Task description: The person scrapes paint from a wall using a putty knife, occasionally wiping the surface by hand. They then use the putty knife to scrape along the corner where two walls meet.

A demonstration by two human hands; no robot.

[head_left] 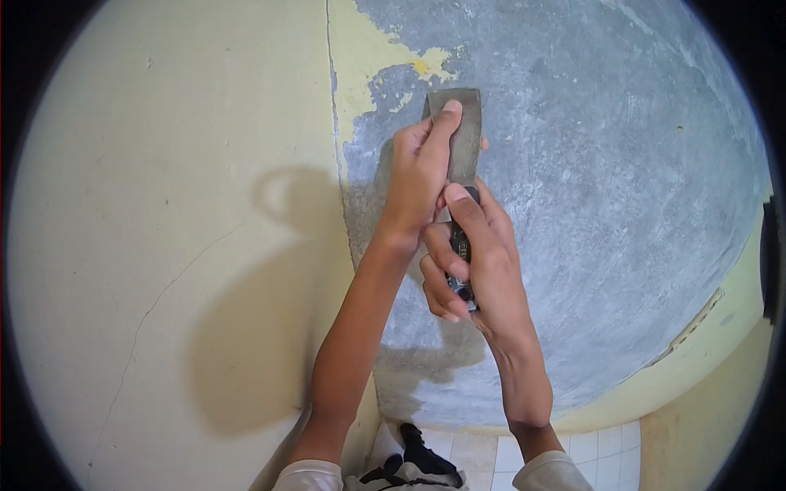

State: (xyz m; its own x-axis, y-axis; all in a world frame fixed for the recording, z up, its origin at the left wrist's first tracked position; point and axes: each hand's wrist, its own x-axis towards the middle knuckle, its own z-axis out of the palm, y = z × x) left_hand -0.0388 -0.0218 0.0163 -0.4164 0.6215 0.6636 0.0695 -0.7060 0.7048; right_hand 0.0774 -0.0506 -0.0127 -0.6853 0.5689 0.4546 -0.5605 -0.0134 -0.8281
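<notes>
A putty knife with a wide grey metal blade and a dark handle is held upright in front of the wall. My right hand is closed around the handle, its thumb lying near the base of the blade. Higher up, my left hand grips the blade, thumb pressed flat on its face and fingers mostly hidden behind it. Beyond the blade's tip, patches of yellowish paint remain on the bare grey wall surface.
To the left stands a cream-painted wall with a thin crack, meeting the grey surface at a vertical corner line. White floor tiles and a dark shoe show below. A dark object sits at the far right edge.
</notes>
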